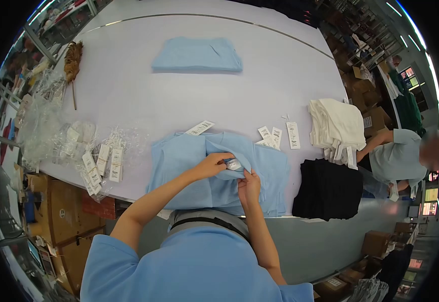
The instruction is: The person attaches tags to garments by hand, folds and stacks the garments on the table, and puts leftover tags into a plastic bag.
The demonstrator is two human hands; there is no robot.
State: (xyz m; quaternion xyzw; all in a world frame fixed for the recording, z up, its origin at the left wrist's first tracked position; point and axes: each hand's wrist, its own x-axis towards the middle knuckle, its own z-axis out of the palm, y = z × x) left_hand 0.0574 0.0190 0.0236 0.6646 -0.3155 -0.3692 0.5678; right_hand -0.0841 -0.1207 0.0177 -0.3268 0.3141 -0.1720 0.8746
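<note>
A light blue garment (179, 166) lies spread at the table's near edge, on top of other light blue cloth. My left hand (212, 167) pinches a raised fold of it, beside a small white label (233, 164) inside the opening. At the fold's right edge my right hand (249, 186) has its fingers closed on the same garment. White paper tags, one of them a barcode tag (200, 128), stick out behind the cloth. Another white tag (293, 135) lies to the right.
A folded light blue garment (197, 54) lies farther back. White garments (336, 123) and black garments (327, 189) are stacked at right, near another person (398, 156). Bundled tags (102, 160), clear plastic bags (41, 118) and a feather duster (72, 63) lie at left.
</note>
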